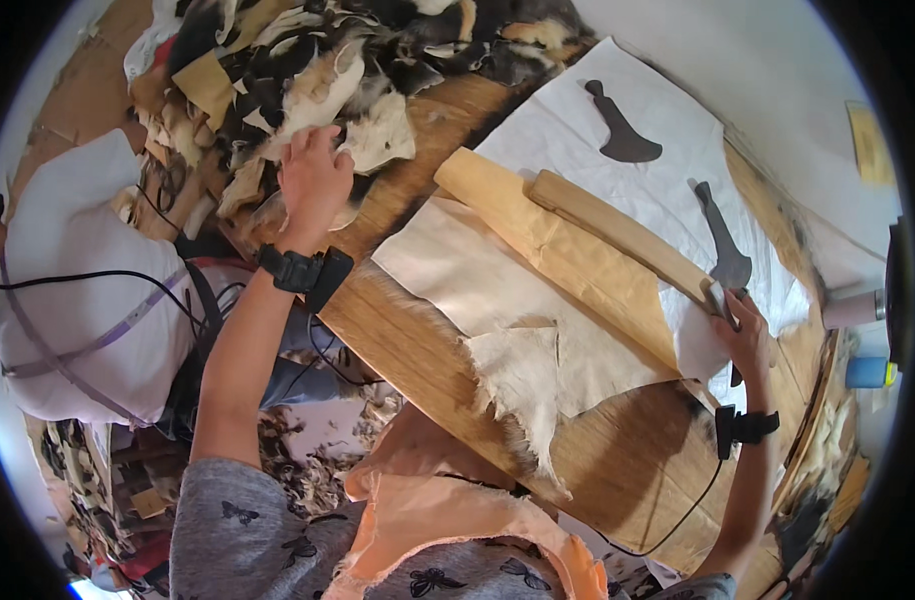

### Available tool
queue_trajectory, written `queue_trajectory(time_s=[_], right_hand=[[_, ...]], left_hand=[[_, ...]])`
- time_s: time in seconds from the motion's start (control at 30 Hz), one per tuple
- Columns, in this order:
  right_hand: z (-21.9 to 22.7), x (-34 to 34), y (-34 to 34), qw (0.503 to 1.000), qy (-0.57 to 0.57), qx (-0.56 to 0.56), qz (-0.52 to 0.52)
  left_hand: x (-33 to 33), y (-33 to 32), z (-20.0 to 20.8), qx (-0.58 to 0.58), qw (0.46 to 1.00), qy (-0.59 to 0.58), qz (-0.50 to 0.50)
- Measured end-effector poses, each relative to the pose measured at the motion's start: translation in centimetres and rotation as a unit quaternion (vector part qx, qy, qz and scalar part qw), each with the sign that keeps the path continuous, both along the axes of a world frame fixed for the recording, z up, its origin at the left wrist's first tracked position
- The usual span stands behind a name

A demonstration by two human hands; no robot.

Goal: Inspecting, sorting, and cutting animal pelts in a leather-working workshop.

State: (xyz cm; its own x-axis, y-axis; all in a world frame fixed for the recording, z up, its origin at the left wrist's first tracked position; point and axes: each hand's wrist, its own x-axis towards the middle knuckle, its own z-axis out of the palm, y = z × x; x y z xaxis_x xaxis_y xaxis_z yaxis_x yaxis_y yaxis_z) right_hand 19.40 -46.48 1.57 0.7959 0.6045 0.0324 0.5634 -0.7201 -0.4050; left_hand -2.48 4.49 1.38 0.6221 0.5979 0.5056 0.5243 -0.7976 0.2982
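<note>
Left hand [315, 180] loosely spread at hide scraps [382, 135]; right hand [748, 345] clenched on a dark tool [736, 377].
Tan bar [617, 235] lies along brown paper [552, 262], probably weighting it.

The hide [477, 270] lies on the tabletop [617, 480] to the left and front of the paper strip [537, 240], its far edge against or beneath that strip, while the bar [617, 238] lies along the strip's right side, the right hand [747, 335] at its near end. Behind and to the right of the strip spreads the sheet [567, 105], on which lie one knife [627, 143] behind the strip and a second knife [729, 268] to its right (just beside the right hand). Behind the strip and to its left sits the heap of scraps [377, 90], with the left hand [312, 180] at the heap's near side.
</note>
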Motion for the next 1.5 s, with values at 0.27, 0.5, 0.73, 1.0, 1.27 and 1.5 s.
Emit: queue_trajectory(time_s=[0.27, 0.5, 0.73, 1.0, 1.27, 1.5], right_hand=[[-0.6, 0.1, -0.4, 1.000, -0.009, 0.028, 0.002], [1.4, -0.4, -1.5, 1.000, 0.010, 0.024, -0.007], [1.2, 0.4, -6.8, 0.994, -0.101, 0.004, -0.044], [2.8, -5.0, -2.5, 0.994, -0.091, 0.000, 0.056], [1.6, -5.7, 2.7, 0.995, -0.071, -0.003, 0.077], [0.3, -7.0, 3.2, 0.984, -0.057, 0.034, 0.167]], left_hand=[[4.9, -8.0, 2.7, -0.035, 0.954, 0.109, -0.278], [8.9, -10.8, 0.7, -0.054, 0.903, 0.273, -0.328], [6.9, -12.8, 4.0, -0.036, 0.933, 0.195, -0.300], [-5.3, -16.3, 2.1, 0.009, 0.909, 0.212, -0.358], [-8.5, -17.3, 0.0, -0.046, 0.924, 0.222, -0.309], [-9.0, -17.3, -1.0, -0.042, 0.932, 0.206, -0.295]])
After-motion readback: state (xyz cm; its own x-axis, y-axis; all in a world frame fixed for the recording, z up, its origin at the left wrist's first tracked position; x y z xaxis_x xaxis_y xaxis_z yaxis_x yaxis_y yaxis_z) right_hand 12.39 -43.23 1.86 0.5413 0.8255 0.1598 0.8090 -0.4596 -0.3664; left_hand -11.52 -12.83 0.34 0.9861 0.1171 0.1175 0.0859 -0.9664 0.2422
